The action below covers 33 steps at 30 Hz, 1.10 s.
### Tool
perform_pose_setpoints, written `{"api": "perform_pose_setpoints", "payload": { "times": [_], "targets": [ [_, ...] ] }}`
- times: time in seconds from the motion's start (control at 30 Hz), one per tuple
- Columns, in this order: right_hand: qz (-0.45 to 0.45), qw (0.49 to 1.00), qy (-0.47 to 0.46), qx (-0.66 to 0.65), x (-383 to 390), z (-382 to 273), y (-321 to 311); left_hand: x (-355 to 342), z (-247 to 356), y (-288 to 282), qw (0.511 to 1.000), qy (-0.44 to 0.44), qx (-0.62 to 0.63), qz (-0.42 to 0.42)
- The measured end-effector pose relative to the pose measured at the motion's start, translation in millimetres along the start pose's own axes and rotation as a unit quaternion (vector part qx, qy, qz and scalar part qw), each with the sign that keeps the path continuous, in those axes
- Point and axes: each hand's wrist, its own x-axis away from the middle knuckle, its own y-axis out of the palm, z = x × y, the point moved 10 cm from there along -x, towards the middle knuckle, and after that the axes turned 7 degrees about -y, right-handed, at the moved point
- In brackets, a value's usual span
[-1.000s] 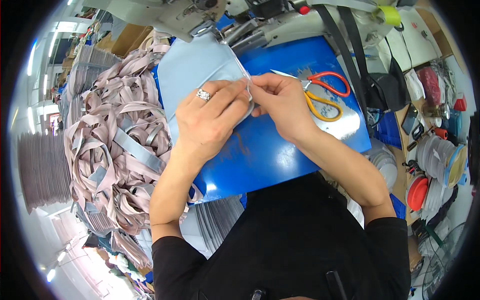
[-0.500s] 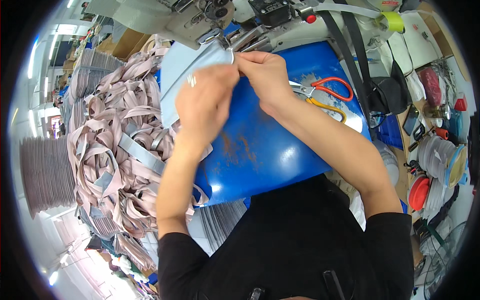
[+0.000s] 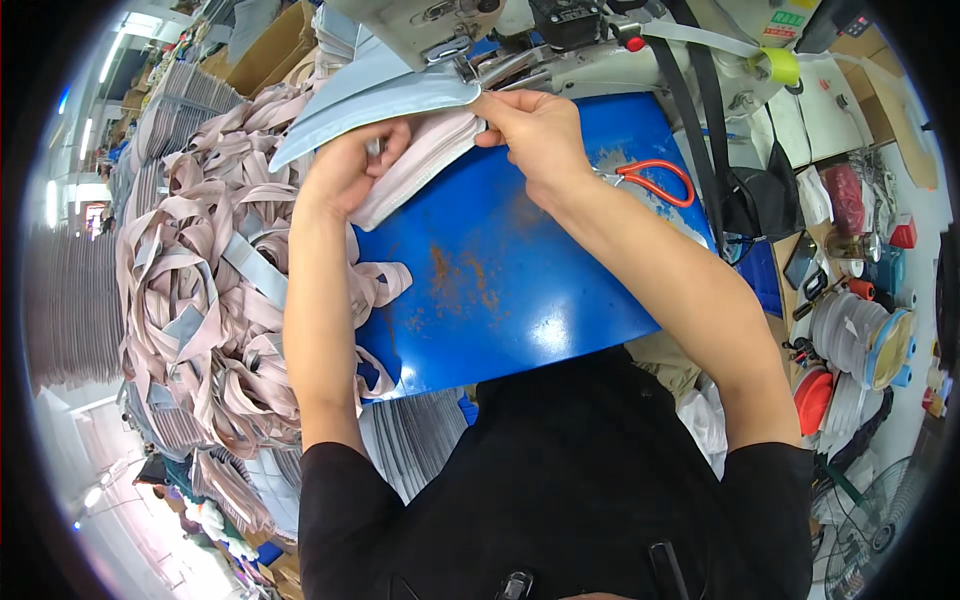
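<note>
A fabric piece with a light blue side (image 3: 385, 92) and a pale pink layer (image 3: 425, 165) lies under the head of a sewing machine (image 3: 425, 25). My left hand (image 3: 350, 170) reaches between its two layers, fingers curled against the cloth. The blue layer hides part of those fingers. At the piece's right corner, my right hand (image 3: 540, 130) pinches the edge between thumb and fingers, just in front of the machine's metal guide (image 3: 510, 70). Below both hands is the blue work surface (image 3: 520, 310), worn brown in patches.
A heap of pink and grey fabric strips (image 3: 220, 300) covers the left side. Red-handled scissors (image 3: 655, 182) lie right of my right forearm. Black straps (image 3: 685, 110) hang beside the machine. Stacked fabric pieces (image 3: 415, 440) sit below the table's front edge.
My left hand has moved left and lifted the blue layer, baring the pink side. My right hand still pinches the corner. The view has shifted slightly, and my forearm now covers the scissors' yellow handle.
</note>
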Motion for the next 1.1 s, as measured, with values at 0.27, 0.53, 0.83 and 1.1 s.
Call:
{"api": "perform_pose_setpoints", "payload": {
  "times": [0.27,0.53,0.83,1.1],
  "targets": [
    [0.025,0.999,0.018,-0.014,-0.1,1.3,-2.7,-41.1,-31.7,26.3,0.839,0.169,0.51,0.086],
    [0.013,0.999,0.034,-0.001,-1.1,7.6,3.5,80.4,-3.0,63.7,0.744,0.212,-0.547,0.32],
    [-0.102,0.976,0.053,0.185,7.9,-6.3,11.3,91.2,60.2,175.1,0.692,0.322,-0.638,0.107],
    [-0.083,0.99,0.059,0.098,4.5,7.1,6.2,97.6,67.2,169.4,0.753,0.323,-0.542,0.186]
  ]
}}
